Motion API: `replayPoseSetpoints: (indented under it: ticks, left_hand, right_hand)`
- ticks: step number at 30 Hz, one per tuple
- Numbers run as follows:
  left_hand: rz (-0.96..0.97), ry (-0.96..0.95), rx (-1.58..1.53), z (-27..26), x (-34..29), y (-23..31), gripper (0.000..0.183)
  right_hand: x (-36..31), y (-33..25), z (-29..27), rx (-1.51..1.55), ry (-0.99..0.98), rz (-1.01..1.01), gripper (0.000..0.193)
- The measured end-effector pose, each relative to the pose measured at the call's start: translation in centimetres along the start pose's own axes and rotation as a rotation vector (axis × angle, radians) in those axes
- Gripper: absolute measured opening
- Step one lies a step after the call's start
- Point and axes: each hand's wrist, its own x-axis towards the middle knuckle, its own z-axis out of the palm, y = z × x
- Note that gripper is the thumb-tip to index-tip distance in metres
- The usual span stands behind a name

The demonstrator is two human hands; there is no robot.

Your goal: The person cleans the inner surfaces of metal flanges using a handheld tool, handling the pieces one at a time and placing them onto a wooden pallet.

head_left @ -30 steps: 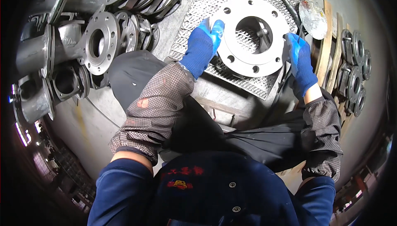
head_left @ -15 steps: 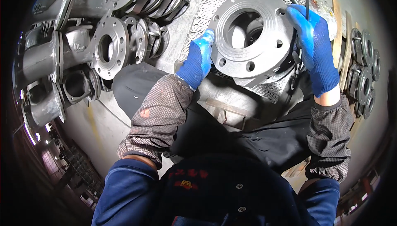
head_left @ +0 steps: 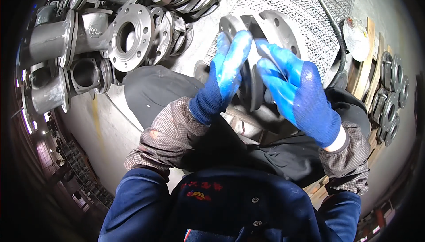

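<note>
Over mesh grating (head_left: 305,3) — both hands (head_left: 223,78) (head_left: 301,96) clasp a flanged casting (head_left: 261,43).

left hand (head_left: 223,80), right hand (head_left: 297,94), raised, gripping

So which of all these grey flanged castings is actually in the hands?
The flanged casting raised edge-on between the left hand and right hand; the others lie stacked at left and right.

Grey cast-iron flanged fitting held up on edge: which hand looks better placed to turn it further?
Probably the right hand: its blue glove wraps the grey cast-iron flanged fitting broadly, while the left hand only presses flat against the flange's side.
</note>
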Motion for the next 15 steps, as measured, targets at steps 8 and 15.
replayPoseSetpoints:
  ticks: [8, 15]
  left_hand:
    - [-0.76, 0.189, -0.985, -1.2, -2.3, 0.5, 0.041]
    - [-0.774, 0.107, -0.88, -1.6, -1.1, 0.4, 0.036]
  right_hand:
    - [0.5, 1.8, -4.4, -0.053, 0.339, 0.25, 0.028]
    - [-1.4, 6.1, 0.5, 0.476, 0.363, 0.494, 0.028]
